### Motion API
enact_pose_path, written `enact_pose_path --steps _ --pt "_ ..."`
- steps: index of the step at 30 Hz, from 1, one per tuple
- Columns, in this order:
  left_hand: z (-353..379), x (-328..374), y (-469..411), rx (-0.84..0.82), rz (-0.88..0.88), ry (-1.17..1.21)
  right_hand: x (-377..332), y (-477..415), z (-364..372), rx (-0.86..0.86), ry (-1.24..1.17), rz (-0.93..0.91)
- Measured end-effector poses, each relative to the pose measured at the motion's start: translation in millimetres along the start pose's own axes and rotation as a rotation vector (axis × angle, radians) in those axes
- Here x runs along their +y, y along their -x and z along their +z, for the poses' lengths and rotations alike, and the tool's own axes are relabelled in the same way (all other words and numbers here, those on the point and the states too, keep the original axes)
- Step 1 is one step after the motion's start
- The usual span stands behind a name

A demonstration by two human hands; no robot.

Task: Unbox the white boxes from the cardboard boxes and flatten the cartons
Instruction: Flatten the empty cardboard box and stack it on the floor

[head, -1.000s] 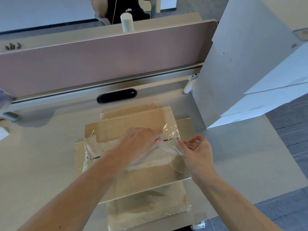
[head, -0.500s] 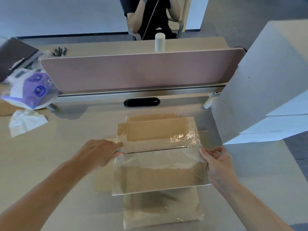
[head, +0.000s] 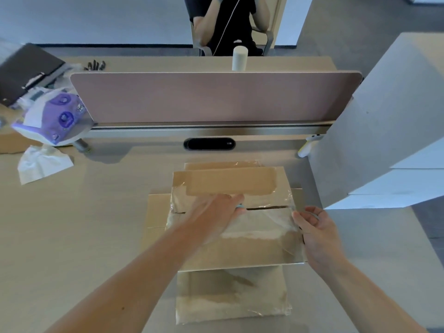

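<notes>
Our left hand (head: 216, 212) has moved from the left side of the cardboard box (head: 240, 251) to the middle of its top. It now rests on the seam (head: 266, 208) between the two top flaps, fingers curled around one small blue thing (head: 240, 207); we cannot tell what it is. Our right hand (head: 317, 229) is at the right side of the box as before, fingers curled narrow, pinching the clear film (head: 271, 227) that covers the top.

We count one cardboard box. It sits near the front edge of the worktop (head: 84, 224), about midway along it, with flaps spread out flat to the left, right, back and front.

White boxes (head: 384, 121) are stacked at the right edge of the worktop, just beside the cardboard box; we cannot tell how many are in the stack.

Along the back edge stands one pink divider (head: 216, 97), with one black oval slot (head: 209, 143) in front of it. Near the back left corner lie one purple tissue pack (head: 57, 116) and one crumpled white sheet (head: 43, 162). Behind the divider we see one white cylinder (head: 239, 58) and one seated person (head: 228, 22).
</notes>
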State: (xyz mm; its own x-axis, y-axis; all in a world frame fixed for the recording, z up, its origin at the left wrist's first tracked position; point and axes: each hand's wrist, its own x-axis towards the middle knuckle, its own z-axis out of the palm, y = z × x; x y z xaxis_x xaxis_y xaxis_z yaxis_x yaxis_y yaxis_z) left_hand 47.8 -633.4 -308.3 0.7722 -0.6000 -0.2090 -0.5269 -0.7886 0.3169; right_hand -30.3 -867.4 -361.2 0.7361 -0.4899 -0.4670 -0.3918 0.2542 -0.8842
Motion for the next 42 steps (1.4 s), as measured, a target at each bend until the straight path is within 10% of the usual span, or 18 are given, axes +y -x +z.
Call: enact_pose_path --steps 31,42 --pt "-47.0 -120.2 85.6 -0.231 -0.171 -0.412 -9.3 1.4 -3.4 0.027 -0.123 0.003" --pt "-10.3 -21.7 61.2 0.289 -0.134 0.228 -27.0 44.1 3.4 0.059 0.638 -0.276"
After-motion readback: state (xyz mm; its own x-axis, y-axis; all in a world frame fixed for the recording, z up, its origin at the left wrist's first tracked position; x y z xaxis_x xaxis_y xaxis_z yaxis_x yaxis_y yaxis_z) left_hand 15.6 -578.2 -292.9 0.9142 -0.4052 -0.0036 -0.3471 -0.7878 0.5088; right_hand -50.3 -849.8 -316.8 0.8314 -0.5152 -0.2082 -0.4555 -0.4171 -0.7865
